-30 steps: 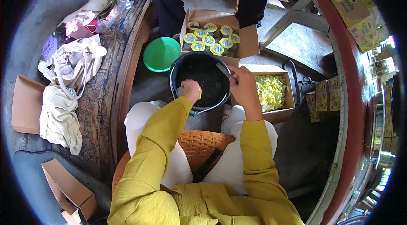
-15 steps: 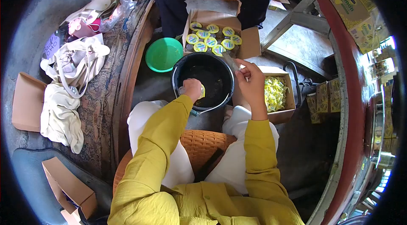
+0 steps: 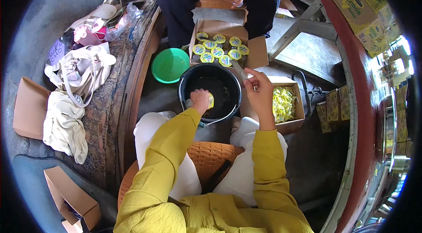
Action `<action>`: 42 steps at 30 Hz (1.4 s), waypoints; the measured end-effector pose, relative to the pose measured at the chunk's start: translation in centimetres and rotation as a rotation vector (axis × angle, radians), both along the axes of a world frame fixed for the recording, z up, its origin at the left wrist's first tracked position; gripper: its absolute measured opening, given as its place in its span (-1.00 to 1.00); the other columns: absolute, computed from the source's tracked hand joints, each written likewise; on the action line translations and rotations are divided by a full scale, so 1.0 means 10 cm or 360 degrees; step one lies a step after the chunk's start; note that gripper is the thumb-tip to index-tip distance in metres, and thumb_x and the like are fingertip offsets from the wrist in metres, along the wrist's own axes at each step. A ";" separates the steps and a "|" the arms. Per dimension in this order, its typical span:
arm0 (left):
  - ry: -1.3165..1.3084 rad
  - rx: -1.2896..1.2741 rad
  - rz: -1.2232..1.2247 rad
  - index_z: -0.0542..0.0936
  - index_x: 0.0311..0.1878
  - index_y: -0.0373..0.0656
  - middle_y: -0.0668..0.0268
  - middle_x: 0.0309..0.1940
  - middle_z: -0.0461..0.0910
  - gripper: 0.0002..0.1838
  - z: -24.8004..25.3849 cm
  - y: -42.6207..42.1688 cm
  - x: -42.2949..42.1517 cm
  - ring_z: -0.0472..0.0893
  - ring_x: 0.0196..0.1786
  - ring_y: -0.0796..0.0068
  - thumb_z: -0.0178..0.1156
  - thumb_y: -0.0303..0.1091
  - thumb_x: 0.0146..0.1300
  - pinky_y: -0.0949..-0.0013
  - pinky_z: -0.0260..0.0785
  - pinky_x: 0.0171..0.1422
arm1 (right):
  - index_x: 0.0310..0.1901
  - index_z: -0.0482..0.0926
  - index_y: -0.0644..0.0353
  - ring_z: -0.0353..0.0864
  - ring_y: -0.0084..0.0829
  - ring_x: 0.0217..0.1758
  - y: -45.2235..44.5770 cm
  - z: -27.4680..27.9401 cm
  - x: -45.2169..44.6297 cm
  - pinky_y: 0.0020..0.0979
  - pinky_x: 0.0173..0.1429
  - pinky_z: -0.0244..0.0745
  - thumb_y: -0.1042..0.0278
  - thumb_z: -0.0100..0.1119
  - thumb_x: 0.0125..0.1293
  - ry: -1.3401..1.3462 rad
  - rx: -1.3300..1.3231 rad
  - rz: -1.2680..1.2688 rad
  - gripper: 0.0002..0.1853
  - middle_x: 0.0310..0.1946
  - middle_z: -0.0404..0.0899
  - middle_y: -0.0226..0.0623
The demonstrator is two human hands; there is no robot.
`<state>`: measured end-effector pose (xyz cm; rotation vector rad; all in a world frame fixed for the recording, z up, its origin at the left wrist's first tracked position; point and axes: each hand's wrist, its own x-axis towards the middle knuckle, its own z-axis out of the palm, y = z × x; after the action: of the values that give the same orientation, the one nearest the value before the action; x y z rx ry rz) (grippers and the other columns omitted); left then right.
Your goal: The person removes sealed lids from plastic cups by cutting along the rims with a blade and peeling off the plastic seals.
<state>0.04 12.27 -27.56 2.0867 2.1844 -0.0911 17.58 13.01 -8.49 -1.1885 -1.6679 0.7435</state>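
My left hand [image 3: 200,100] is closed around a small plastic cup with a yellow lid [image 3: 211,101], held on its side over the black bucket [image 3: 181,84]. The bucket has dark insides and a wire handle. My right hand [image 3: 260,93] is raised at the bucket's right rim, its thumb and fingers pinching a flat, greyish, blade-like strip [image 3: 238,69]. The strip points up and left; its exact kind is not clear. Just beyond the bucket, a cardboard box [image 3: 259,50] holds several yellow-lidded cups [image 3: 217,52].
A green basin [image 3: 170,66] sits left of the bucket. On the right, a carton [image 3: 293,126] holds yellow sachets [image 3: 283,103]. A co-worker [image 3: 176,9] sits opposite, hands together. Bags [image 3: 81,68] lie on the patterned bench [image 3: 103,114]; a wooden frame [image 3: 307,24] stands right.
The view has shifted slightly. My left hand remains over the bucket with the cup, and my right hand still pinches the strip. The co-worker's head has leaned into view over their hands.
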 end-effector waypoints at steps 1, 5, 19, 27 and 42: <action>0.0219 0.0333 -0.0224 0.63 -0.26 0.00 0.30 -0.25 0.59 -0.74 -0.06 -0.03 -0.03 0.58 -0.14 0.28 0.26 -0.29 -0.12 0.18 0.39 -0.20 | -0.11 0.56 0.17 0.41 -0.66 -0.49 0.00 0.00 0.00 -0.64 -0.40 0.33 0.68 0.15 0.01 -0.0005 -0.0002 0.0002 -0.65 -0.46 0.45 -0.39; -0.0031 -0.0752 -0.0182 0.58 -0.28 -0.11 0.21 -0.29 0.57 -0.57 0.12 -0.04 -0.10 0.56 -0.17 0.18 0.39 -0.09 -0.24 0.15 0.43 -0.21 | -0.16 0.55 0.21 0.51 -0.45 -0.48 -0.01 0.04 -0.02 -0.48 -0.35 0.43 0.65 0.15 -0.01 -0.0039 0.0015 -0.0024 -0.69 -0.46 0.49 -0.21; -0.0860 -0.0617 0.0043 0.38 -0.01 -0.40 -0.09 -0.12 0.50 -0.20 0.45 0.26 -0.14 0.51 -0.03 0.03 0.24 0.15 -0.13 0.21 0.35 0.07 | 0.00 0.46 0.22 0.44 -0.64 -0.37 0.02 0.04 0.00 -0.61 -0.28 0.32 0.53 0.18 0.11 0.0940 -0.0353 0.0081 -0.64 -0.47 0.47 -0.44; -0.1658 -0.0417 -0.0049 0.24 0.02 -0.42 0.09 -0.11 0.44 -0.26 1.54 0.24 -0.44 0.44 -0.01 0.32 0.10 0.14 0.09 0.39 0.24 0.05 | 0.02 0.42 0.11 0.41 -0.64 -0.35 0.03 0.27 -0.08 -0.50 -0.26 0.27 0.45 0.11 0.17 0.2194 -0.0981 0.0557 -0.66 -0.36 0.47 -0.53; -0.2526 0.0190 -0.0012 0.13 0.08 -0.32 0.15 -0.02 0.35 -0.26 1.61 -0.19 -0.25 0.40 0.03 0.42 0.37 -0.34 -0.07 0.38 0.26 0.12 | -0.21 0.51 0.21 0.46 -0.63 -0.29 0.22 0.39 -0.18 -0.61 -0.20 0.29 0.52 0.14 0.11 0.1533 -0.0688 0.0431 -0.82 -0.36 0.53 -0.47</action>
<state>-2.47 10.39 -11.49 1.2214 1.1075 1.2198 15.78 15.26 -4.59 -0.6640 -0.8649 1.5955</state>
